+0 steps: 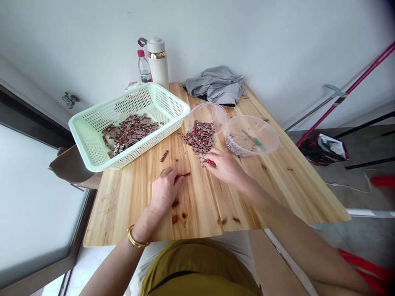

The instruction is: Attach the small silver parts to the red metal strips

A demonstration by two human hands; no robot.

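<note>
My left hand [164, 190] is closed on a small reddish-brown strip [187, 174], which pokes out past the fingertips just over the wooden table. In my right hand [226, 167] is a small red-handled tool [211, 163] with a thin metal tip; its exact kind is hard to make out. That tip is beside a few tiny metal pieces [200, 162] on the wood. A heap of similar strips with shiny metal parts [200, 137] lies just beyond, partly in a tipped clear round tub [219, 113]. One separate strip [164, 156] rests ahead of my left hand.
A pale green basket [148, 147] holding many strips stands at the left. On the right, a clear tub [269, 142] contains small metal pieces and a green-handled tool [256, 142]. Behind are a white flask [159, 70], a plastic bottle [144, 68] and grey cloth [216, 84].
</note>
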